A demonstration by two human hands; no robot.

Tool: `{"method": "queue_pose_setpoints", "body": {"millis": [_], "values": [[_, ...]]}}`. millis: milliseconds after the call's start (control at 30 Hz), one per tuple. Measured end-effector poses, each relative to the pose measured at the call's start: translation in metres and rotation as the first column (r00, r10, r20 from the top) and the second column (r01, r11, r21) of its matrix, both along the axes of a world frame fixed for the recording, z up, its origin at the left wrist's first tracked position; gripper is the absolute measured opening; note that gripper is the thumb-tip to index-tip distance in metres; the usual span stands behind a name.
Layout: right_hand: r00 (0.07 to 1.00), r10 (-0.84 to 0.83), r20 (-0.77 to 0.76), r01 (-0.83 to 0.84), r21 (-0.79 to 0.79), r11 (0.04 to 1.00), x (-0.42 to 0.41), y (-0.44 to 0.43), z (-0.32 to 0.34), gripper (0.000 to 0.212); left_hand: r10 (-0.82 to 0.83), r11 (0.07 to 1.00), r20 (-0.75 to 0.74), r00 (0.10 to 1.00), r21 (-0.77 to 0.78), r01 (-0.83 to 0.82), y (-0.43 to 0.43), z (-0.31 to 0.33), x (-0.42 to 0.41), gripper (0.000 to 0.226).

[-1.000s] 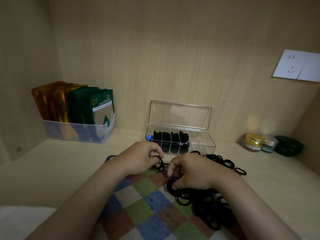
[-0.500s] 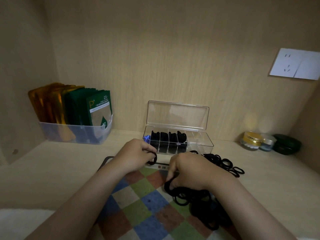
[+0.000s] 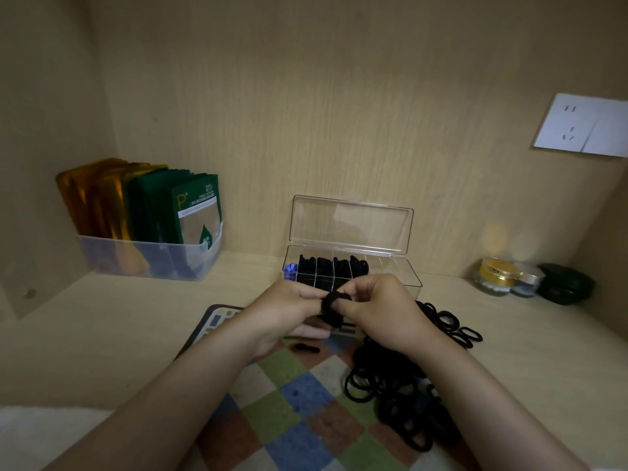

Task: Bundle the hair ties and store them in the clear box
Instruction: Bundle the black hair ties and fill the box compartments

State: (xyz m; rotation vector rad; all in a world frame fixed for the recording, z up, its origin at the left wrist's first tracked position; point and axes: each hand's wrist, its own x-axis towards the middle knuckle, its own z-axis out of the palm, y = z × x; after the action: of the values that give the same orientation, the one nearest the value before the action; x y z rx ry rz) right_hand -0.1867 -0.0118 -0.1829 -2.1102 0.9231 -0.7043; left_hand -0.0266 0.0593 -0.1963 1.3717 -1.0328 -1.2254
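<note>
The person holds a small bundle of black elastic hair ties (image 3: 334, 310) between both hands, lifted just above the far edge of a checked, multicoloured mat (image 3: 289, 402) that lies at the front middle of the pale wooden shelf (image 3: 102, 334). The left hand (image 3: 289, 311) grips the bundle's left side with curled fingers, and the right hand (image 3: 380, 314) pinches its right side, with a fingertip poking through the loop. Directly behind the hands, against the shelf's back wall, stands the clear plastic box (image 3: 404, 278) with its hinged lid (image 3: 351, 222) raised; the compartments towards its left end hold dark ties. A loose heap of black hair ties (image 3: 390, 385) spreads under and right of the right forearm, over the mat's right edge. One single black tie (image 3: 306, 348) lies on the mat below the left hand. A translucent bin of gold and green packets (image 3: 149, 260) sits in the back left corner, and small round jars (image 3: 499, 277) stand back right.
</note>
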Motion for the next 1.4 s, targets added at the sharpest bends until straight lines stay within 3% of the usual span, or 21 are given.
{"method": "queue_pose_setpoints", "body": {"millis": [167, 300, 433, 567, 700, 800, 900, 1000, 1100, 1200, 1400], "values": [[0.995, -0.098, -0.018, 0.095, -0.125, 0.988, 0.0, -0.002, -0.005, 0.006, -0.068, 0.998, -0.192, 0.979, -0.016, 0.066, 0.001, 0.005, 0.0, 0.03], [0.994, -0.084, -0.065, 0.063, -0.269, 0.961, 0.002, -0.001, -0.006, 0.004, -0.094, 0.993, 0.004, 0.996, -0.069, 0.094, 0.0, 0.0, 0.0, 0.03], [0.996, -0.04, -0.077, 0.017, -0.286, 0.958, 0.004, 0.0, -0.008, 0.008, -0.009, 0.997, 0.024, 1.0, -0.077, 0.011, -0.002, -0.002, 0.006, 0.025], [0.998, -0.025, -0.053, 0.008, -0.294, 0.956, 0.002, 0.004, -0.002, 0.015, 0.14, 0.986, 0.133, 0.981, -0.11, -0.125, -0.005, -0.002, 0.02, 0.025], [0.949, 0.144, -0.279, -0.224, -0.278, 0.934, 0.005, 0.011, -0.001, 0.008, 0.229, 0.97, 0.217, 0.949, -0.132, -0.204, -0.004, -0.002, 0.032, 0.029], [0.861, 0.19, -0.471, -0.35, -0.278, 0.895, 0.014, 0.015, -0.008, 0.025, 0.23, 0.97, 0.265, 0.937, -0.14, -0.198, -0.004, -0.002, 0.032, 0.035], [0.835, 0.207, -0.51, -0.393, -0.29, 0.872, 0.019, 0.017, -0.008, 0.019, 0.211, 0.974, 0.266, 0.941, -0.133, -0.181, -0.005, -0.003, 0.03, 0.035], [0.863, 0.208, -0.46, -0.366, -0.288, 0.885, 0.016, 0.014, -0.008, 0.005, 0.173, 0.982, 0.263, 0.949, -0.121, -0.145, -0.004, -0.004, 0.028, 0.03], [0.972, 0.168, -0.163, -0.194, -0.161, 0.968, 0.008, 0.005, -0.004, 0.003, 0.137, 0.988, 0.219, 0.966, -0.096, -0.118, -0.003, -0.005, 0.024, 0.029], [0.997, 0.06, 0.057, -0.055, -0.086, 0.995, 0.0, -0.003, 0.001, 0.003, 0.046, 0.997, 0.103, 0.994, -0.064, -0.04, -0.002, -0.005, 0.015, 0.029], [0.996, -0.07, 0.055, 0.075, -0.114, 0.991, -0.001, -0.007, -0.004, 0.007, -0.104, 0.994, -0.005, 0.995, -0.043, 0.104, 0.0, -0.002, 0.005, 0.03]]}}
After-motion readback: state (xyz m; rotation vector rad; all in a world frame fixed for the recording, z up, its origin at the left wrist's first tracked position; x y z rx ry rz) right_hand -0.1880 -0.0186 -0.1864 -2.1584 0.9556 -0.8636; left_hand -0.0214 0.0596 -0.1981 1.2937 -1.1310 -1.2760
